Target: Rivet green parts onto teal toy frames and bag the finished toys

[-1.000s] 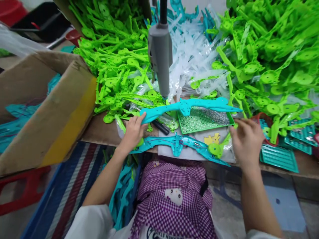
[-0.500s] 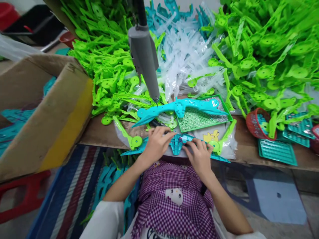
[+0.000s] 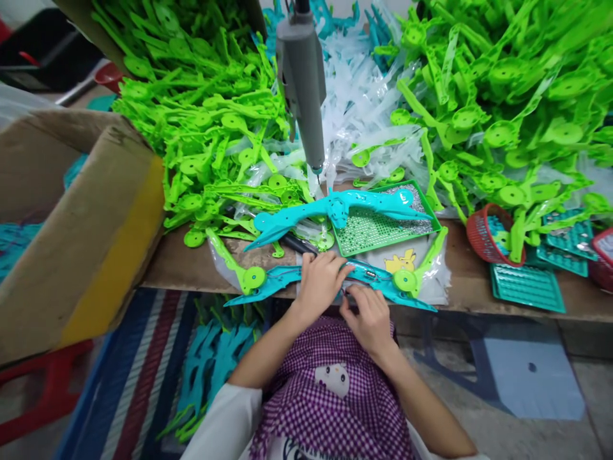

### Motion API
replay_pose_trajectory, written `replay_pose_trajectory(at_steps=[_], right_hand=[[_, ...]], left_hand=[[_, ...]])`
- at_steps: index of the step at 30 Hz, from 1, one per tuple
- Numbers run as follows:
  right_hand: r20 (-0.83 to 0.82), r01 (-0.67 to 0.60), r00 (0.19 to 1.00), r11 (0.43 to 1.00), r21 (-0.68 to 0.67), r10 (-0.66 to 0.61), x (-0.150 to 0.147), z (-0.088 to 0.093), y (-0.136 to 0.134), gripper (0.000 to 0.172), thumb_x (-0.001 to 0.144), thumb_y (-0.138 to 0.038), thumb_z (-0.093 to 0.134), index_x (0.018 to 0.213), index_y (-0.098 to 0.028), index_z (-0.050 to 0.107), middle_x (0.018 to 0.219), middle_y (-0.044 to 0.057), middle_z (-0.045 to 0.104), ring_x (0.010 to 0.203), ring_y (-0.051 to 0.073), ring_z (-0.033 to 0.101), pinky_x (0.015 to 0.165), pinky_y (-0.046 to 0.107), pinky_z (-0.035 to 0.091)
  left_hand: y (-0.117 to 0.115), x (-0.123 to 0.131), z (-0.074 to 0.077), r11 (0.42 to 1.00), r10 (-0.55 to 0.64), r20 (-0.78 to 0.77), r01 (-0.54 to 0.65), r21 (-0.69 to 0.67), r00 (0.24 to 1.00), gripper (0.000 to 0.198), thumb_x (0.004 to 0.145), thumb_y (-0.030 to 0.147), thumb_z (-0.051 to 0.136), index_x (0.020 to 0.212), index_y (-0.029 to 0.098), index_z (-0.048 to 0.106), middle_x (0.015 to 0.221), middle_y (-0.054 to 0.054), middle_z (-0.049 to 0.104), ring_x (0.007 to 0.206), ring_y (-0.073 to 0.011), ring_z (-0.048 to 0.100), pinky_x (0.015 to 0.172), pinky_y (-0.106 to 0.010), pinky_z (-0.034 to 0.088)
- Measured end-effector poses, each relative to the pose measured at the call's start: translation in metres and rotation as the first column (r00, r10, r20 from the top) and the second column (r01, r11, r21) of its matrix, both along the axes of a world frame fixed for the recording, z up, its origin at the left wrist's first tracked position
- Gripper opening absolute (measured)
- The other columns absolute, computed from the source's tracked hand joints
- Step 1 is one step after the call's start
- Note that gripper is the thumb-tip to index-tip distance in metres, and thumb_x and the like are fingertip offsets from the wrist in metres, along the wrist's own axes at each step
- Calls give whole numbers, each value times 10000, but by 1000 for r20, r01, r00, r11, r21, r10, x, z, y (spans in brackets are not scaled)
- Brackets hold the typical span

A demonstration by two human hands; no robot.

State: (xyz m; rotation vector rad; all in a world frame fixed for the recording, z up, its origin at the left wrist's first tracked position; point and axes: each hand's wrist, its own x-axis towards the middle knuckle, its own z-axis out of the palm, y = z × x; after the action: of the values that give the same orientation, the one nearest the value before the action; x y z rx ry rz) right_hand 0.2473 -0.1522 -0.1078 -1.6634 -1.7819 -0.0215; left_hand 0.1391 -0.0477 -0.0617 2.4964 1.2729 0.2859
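Observation:
A long teal bow-shaped plastic part [image 3: 383,281] lies along the table's front edge, with a green disc piece at each end. Both hands meet at its middle. My left hand [image 3: 322,281] curls over the centre of the part from above. My right hand [image 3: 368,314] pinches at the same spot from the near side, fingers closed. A second teal bow part [image 3: 335,209] rests behind, across a green tray of small screws [image 3: 383,233]. A grey powered screwdriver [image 3: 302,76] hangs above, its tip over that second part.
Big heaps of green plastic parts [image 3: 211,128] and clear parts [image 3: 364,108] fill the back of the table. A cardboard box [image 3: 86,217] stands at left. A red basket [image 3: 483,233] and teal grid trays [image 3: 527,287] sit at right. More teal parts lie below the table.
My left hand left the rear teal part and my right hand came in from the right; both now meet at the middle of the front teal part. The view shifted slightly.

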Motion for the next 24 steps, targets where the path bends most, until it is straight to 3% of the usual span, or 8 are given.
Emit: replay_pose_trajectory(at_steps=[7, 10, 13, 18, 24], right_hand=[[-43, -98, 994, 995, 9, 98, 2, 4, 2, 254, 863, -99, 527, 1098, -182, 573, 888, 80, 685, 814, 199, 636, 700, 324, 508], [-26, -134, 991, 991, -4, 134, 4, 2, 0, 257, 850, -91, 551, 1091, -171, 588, 906, 86, 686, 820, 204, 635, 713, 331, 524], [-36, -167, 986, 985, -45, 165, 5, 0, -3, 236, 856, -96, 554, 1076, -170, 598, 905, 84, 684, 816, 203, 633, 726, 334, 538], [-229, -137, 967, 986, -91, 113, 10, 9, -2, 256, 900, -138, 514, 1138, -205, 581, 999, 80, 686, 926, 194, 648, 821, 338, 547], [-343, -133, 939, 947, -291, 27, 38, 28, 26, 218, 968, -245, 427, 1080, -207, 609, 975, 64, 684, 912, 178, 654, 830, 312, 515]], left_hand=[[8, 8, 4, 995, -56, -52, 52, -89, 997, 169, 932, 325, 556, 932, 223, 690, 907, -18, 677, 935, -215, 606, 784, -372, 275], [10, 7, 2, 990, -76, -24, 72, -121, 997, 196, 916, 358, 578, 1019, 237, 693, 935, -22, 669, 910, -211, 604, 779, -366, 285], [12, 6, -2, 983, -55, 51, 63, -173, 997, 164, 910, 343, 591, 981, 253, 708, 942, -8, 666, 878, -189, 603, 792, -362, 290], [16, 1, -7, 948, 24, 155, 27, -316, 988, 166, 903, 356, 598, 886, 241, 717, 905, -2, 654, 872, -182, 599, 807, -362, 312], [14, -7, -14, 957, 42, 196, 17, -289, 980, 145, 898, 337, 606, 886, 239, 712, 935, -24, 608, 978, -213, 561, 814, -370, 324]])
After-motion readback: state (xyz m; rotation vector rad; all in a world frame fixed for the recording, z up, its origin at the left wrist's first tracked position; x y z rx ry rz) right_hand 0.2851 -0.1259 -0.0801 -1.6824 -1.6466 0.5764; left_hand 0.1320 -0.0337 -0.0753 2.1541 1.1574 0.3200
